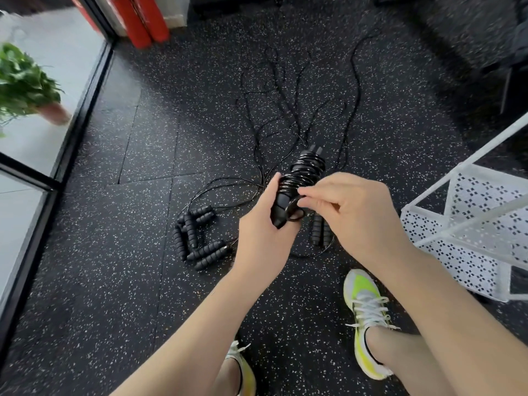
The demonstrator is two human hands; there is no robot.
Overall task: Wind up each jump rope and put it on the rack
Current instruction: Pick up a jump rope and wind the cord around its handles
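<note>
Over the speckled floor point(120, 281), dead center, left hand point(261, 238) grips the wound jump rope point(300, 181), right hand point(354, 212) pinches its cord loop, loose ropes point(200, 238) at 9 o'clock, white rack point(471, 224) at 3.

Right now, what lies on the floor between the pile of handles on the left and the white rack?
In the head view, one pair of handles lies there, partly hidden by the hands.

Speckled black rubber floor point(120, 281) beside glass wall point(34, 81).
</note>
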